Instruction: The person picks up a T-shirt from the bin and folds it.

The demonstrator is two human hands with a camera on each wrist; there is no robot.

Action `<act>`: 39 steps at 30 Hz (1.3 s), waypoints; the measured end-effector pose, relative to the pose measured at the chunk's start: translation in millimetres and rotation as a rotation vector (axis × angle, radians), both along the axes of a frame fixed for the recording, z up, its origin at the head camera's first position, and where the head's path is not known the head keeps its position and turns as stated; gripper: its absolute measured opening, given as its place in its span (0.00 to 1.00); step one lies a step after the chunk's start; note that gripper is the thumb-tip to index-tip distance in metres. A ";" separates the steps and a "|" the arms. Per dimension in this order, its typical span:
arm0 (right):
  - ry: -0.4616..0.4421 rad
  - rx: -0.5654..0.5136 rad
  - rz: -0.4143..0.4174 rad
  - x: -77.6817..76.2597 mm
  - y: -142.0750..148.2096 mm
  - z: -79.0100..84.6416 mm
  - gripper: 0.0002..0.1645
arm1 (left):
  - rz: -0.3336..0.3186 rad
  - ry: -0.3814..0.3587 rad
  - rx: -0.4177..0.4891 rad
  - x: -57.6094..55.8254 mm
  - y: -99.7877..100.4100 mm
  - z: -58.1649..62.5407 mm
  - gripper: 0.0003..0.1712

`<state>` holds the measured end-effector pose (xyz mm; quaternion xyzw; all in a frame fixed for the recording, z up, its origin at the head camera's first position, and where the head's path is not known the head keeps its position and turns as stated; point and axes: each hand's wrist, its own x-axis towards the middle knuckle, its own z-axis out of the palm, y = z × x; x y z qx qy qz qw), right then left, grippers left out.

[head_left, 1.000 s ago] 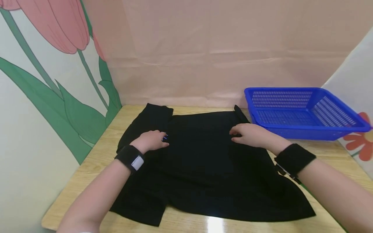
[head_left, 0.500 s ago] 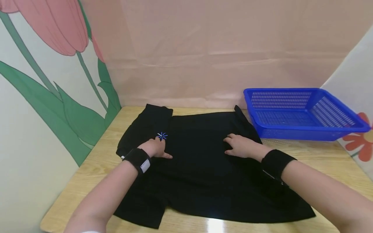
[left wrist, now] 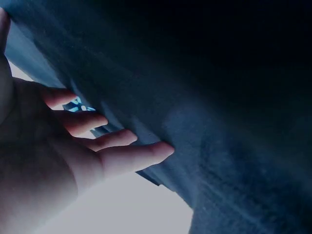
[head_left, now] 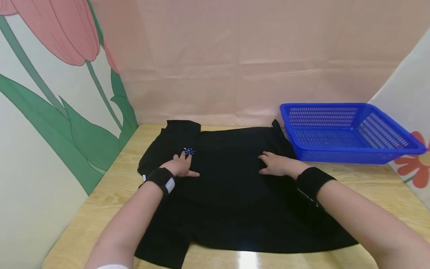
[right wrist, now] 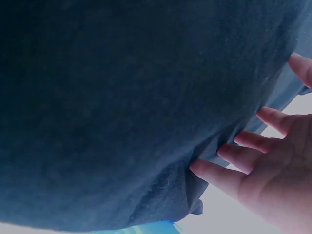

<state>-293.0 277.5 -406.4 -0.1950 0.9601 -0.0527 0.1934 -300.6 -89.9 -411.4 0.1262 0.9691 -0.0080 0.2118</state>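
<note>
Touching the black garment (head_left: pixel 231 198): left hand (head_left: pixel 180 165) and right hand (head_left: pixel 277 164), well apart, fingers spread with their tips on it.
Garment: dull, softly creased, laid out across the table (head_left: pixel 100 205), whose wood grain is pale and near edge cut off.
Starburst (head_left: pixel 189 151): thin blue-and-white strokes at the left fingertips, partly covered in the left wrist view.
Basket (head_left: pixel 352 156): shallow blue plastic, perforated walls, just beside the garment's far right.
Dark folds: seams lost in black; near right corner hidden behind the right forearm (head_left: pixel 369 216).
</note>
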 end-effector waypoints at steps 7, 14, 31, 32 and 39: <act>-0.037 -0.008 -0.024 -12.9 1.4 -0.6 0.45 | 0.048 -0.042 0.055 -15.3 0.4 0.4 0.57; -0.074 -0.020 -0.048 -24.1 1.0 2.4 0.45 | 0.055 -0.049 0.062 -28.5 2.4 1.6 0.56; -0.079 -0.012 -0.066 -42.3 7.3 -0.6 0.45 | 0.020 -0.035 0.081 -62.8 5.8 -9.9 0.54; -0.079 -0.012 -0.067 -43.8 7.7 -1.4 0.45 | 0.019 -0.034 0.083 -64.0 5.7 -10.2 0.54; -0.080 -0.021 -0.074 -56.0 10.5 -4.1 0.45 | 0.008 -0.012 0.106 -74.2 5.4 -12.6 0.54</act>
